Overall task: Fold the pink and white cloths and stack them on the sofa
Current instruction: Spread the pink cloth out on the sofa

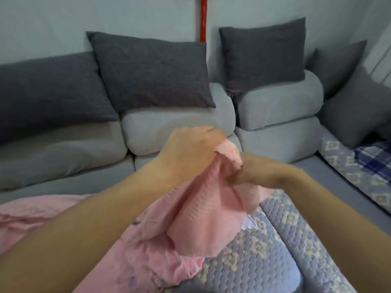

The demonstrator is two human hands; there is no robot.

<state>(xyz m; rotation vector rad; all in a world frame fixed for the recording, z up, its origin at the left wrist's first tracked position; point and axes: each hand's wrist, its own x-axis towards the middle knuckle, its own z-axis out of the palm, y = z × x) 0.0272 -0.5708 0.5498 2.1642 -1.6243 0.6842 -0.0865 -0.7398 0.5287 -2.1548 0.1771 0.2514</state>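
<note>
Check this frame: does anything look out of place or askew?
Nothing damaged or spilled. The pink cloth hangs bunched from both hands, unfolded, and a second pink cloth lies crumpled on the sofa.

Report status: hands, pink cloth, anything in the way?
Left hand and right hand both grip the pink ribbed cloth, held up, unfolded. Crumpled pink sheet beneath. Nothing blocking.

Pink ribbed cloth (208, 210) bunched and lifted over the sofa (177, 125) seat, top edge gripped, rest hanging in loose folds, larger crumpled pink cloth (131, 256) spread on the quilted seat below, small white frilled edge (249, 224) peeking underneath
</note>
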